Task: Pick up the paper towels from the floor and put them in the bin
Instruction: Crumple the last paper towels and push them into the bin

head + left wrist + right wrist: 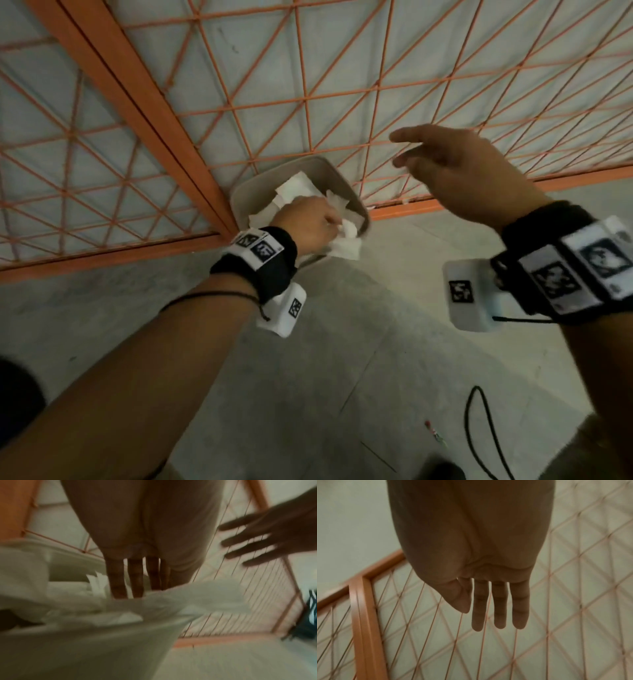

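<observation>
Towels (pixel 298 192) are in the bin (pixel 246 198), white and crumpled, piled to the rim. One sheet (pixel 346 247) hangs over the near edge, partly outside. My left hand (pixel 308 224) is on top of the pile, covering its middle. From the head view I can't see my fingertips there. In the left wrist view my fingers (pixel 118 580) point straight down, slightly apart, tips touching the paper; blur makes it hard to tell press from pinch, but I see no curl round the paper. The bin's near wall (pixel 77 649) fills the lower left of that view, smeared by motion.

My right hand (pixel 459 171) is in the air to the right of the bin, apart from it, holding nothing. Fingers straight and slightly spread, thumb alongside in the right wrist view (pixel 481 601).

The bin stands on the floor (pixel 342 359) against an orange mesh fence (pixel 239 85); the fence post hides its far left corner. A black cord (pixel 479 431) lies on the floor at lower right, cut off by the frame. There's a small red-and-green bit (pixel 433 433) near it, too small to identify.
</observation>
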A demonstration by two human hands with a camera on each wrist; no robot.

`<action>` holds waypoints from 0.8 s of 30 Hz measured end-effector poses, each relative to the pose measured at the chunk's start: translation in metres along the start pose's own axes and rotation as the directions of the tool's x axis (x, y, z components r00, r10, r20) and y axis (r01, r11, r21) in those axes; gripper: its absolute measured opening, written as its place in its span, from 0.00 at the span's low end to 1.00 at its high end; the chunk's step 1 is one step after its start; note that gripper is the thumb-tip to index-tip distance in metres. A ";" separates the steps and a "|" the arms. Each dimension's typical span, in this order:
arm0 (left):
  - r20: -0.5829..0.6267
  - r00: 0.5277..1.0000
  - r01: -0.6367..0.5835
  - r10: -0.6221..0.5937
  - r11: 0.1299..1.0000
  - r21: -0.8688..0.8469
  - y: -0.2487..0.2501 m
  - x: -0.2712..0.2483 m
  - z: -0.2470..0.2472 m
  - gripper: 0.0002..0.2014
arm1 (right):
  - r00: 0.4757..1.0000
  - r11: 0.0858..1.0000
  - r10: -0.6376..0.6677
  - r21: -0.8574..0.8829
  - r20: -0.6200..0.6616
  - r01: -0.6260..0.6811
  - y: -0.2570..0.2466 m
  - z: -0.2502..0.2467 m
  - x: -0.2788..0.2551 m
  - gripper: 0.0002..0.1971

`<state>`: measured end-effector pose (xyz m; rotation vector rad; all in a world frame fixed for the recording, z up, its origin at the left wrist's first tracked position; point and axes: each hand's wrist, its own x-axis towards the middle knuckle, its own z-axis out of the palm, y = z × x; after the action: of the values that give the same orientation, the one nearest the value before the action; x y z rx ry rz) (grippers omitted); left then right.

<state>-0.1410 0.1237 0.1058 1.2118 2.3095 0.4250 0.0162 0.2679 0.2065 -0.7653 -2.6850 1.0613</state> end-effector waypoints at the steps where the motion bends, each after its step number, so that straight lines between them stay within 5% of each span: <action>1: 0.118 0.993 0.004 -0.014 0.996 0.084 -0.001 0.008 0.005 0.11 | 1.000 1.000 0.006 0.024 -0.025 -0.005 0.003 -0.014 -0.014 0.19; 6: 0.356 0.925 0.028 -0.132 0.959 0.282 0.005 0.039 0.021 0.14 | 0.995 0.995 0.065 0.081 -0.079 -0.059 0.003 -0.051 -0.074 0.16; 11: 0.370 0.900 0.028 -0.232 0.876 0.481 0.004 0.066 0.029 0.21 | 0.988 0.994 0.105 0.041 -0.111 -0.101 0.017 -0.061 -0.112 0.13; 14: 0.278 0.908 0.091 -0.313 0.796 0.599 0.001 0.076 0.040 0.21 | 0.983 0.988 0.151 -0.028 -0.101 -0.155 0.031 -0.067 -0.128 0.15; 18: 0.311 0.865 0.199 -0.394 0.837 0.509 0.006 0.059 0.048 0.21 | 0.979 0.980 0.183 -0.059 -0.093 -0.189 0.037 -0.076 -0.138 0.19; 20: 0.331 0.820 0.271 -0.467 0.826 0.494 -0.018 0.060 0.052 0.30 | 0.978 0.980 0.183 -0.060 -0.097 -0.189 0.038 -0.078 -0.140 0.20; 22: 0.262 0.830 0.319 -0.492 0.805 0.500 -0.049 0.070 0.055 0.53 | 0.981 0.980 0.181 -0.076 -0.073 -0.186 0.038 -0.078 -0.139 0.21; 23: 0.231 0.833 0.360 -0.503 0.808 0.466 -0.057 0.070 0.055 0.56 | 0.982 0.978 0.183 -0.087 -0.052 -0.187 0.038 -0.077 -0.136 0.22; 24: 0.247 0.852 0.341 -0.461 0.848 0.407 -0.051 0.070 0.053 0.48 | 0.982 0.977 0.187 -0.097 -0.029 -0.189 0.038 -0.076 -0.134 0.23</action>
<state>-0.1794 0.1557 0.0173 0.8131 2.3019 -0.3407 0.1706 0.2682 0.2421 -1.0612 -2.7082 0.9581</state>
